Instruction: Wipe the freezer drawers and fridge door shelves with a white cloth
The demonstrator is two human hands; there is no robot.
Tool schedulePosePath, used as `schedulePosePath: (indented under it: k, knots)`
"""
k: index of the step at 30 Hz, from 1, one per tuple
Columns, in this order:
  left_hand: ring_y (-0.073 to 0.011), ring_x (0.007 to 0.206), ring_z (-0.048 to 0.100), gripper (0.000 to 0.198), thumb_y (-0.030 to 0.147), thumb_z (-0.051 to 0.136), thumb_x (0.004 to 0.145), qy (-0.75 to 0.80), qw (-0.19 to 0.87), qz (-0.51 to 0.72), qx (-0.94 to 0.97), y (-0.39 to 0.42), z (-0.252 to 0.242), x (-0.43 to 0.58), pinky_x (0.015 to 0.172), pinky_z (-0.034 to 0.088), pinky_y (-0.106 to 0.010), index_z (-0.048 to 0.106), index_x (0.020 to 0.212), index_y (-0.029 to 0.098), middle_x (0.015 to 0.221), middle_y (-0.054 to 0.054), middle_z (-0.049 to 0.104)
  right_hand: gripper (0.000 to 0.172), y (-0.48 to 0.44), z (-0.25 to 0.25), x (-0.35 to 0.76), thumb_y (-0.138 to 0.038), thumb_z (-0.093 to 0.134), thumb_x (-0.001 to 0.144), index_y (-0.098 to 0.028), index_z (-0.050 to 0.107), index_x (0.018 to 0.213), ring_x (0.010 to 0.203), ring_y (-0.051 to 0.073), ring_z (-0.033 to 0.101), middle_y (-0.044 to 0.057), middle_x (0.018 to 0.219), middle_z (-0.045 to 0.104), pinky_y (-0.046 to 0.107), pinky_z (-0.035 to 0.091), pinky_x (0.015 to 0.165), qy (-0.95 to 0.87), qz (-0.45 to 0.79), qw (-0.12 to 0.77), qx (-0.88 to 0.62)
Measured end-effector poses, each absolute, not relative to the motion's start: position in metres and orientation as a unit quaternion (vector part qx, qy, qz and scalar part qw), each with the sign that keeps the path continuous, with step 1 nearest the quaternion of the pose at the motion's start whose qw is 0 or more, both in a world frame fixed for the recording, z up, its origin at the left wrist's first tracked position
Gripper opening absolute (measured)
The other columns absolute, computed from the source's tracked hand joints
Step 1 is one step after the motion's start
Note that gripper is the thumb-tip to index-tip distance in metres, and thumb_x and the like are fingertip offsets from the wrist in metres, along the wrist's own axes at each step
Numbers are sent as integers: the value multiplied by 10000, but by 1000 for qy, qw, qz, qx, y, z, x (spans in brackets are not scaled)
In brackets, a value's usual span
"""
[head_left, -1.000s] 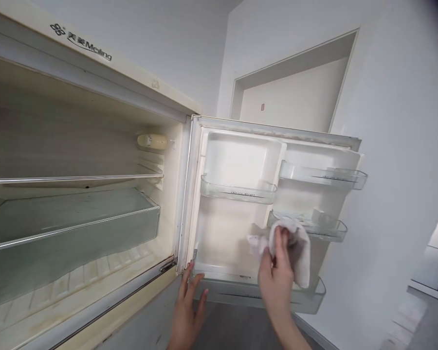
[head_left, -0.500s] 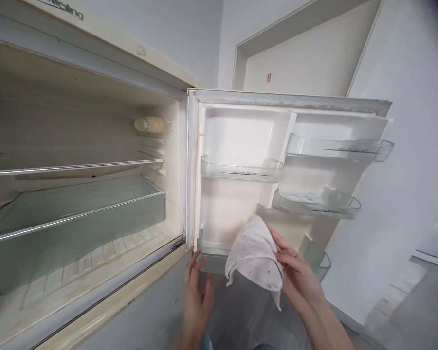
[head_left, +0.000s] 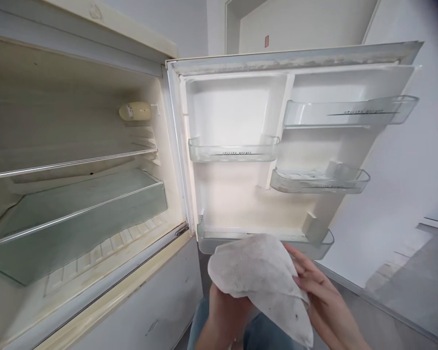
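Observation:
A white cloth [head_left: 257,272] with a few small dark specks hangs spread between my hands, in front of the bottom bin of the open fridge door [head_left: 233,194]. My right hand [head_left: 314,287] grips its right side, thumb and fingers pressed on the fabric. Under the cloth's left part is my left hand [head_left: 224,311]; its fingers are hidden behind the fabric, so their pose does not show. Clear door bins, an upper left one [head_left: 233,150], an upper right one [head_left: 350,112] and a middle right one [head_left: 321,180], are on the door's inner side.
On the left the fridge interior holds a glass shelf [head_left: 73,161] and a greenish clear drawer [head_left: 80,228]. A yellowish lamp cover [head_left: 136,111] is on its side wall. Below is a closed lower door [head_left: 160,301]. A white wall [head_left: 397,170] stands at the right.
My left hand has moved from beside the door's lower corner to under the cloth. The cloth is spread wider and lower. The view has shifted, and the door appears larger and higher.

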State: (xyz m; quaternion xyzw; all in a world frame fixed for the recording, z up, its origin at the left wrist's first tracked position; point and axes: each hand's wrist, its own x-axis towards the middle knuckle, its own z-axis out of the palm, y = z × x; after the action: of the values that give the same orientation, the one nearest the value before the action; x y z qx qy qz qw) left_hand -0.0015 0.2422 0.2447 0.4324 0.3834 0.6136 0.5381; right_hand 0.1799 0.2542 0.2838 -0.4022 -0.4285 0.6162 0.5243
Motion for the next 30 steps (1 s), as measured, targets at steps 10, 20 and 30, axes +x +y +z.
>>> schedulePosePath:
  k: [10,20,30]
  knots:
    - [-244,1021,658,397,498,511,747,219,784,564,138,236,256,8,864,521,-385,712,981,248,1040,-51,762,520,227,259,175,-339,631,788,-356,508,1293,1314,269,388,33,1449,395,398,456,995,-655,217,534,-488]
    - [-168,1062,576,379,312,602,763,345,661,561,361,228,253,15,902,436,-296,570,1140,306,1187,-21,647,403,230,240,146,-251,553,784,-276,628,1179,1150,257,551,59,1249,596,377,470,960,-647,339,520,-443]
    - [-83,653,482,193,132,515,683,463,661,443,390,231,233,-34,593,329,-236,583,836,228,791,46,586,602,246,277,184,-481,761,641,-183,615,1143,1010,271,620,87,1149,653,266,569,675,-205,586,575,-533]
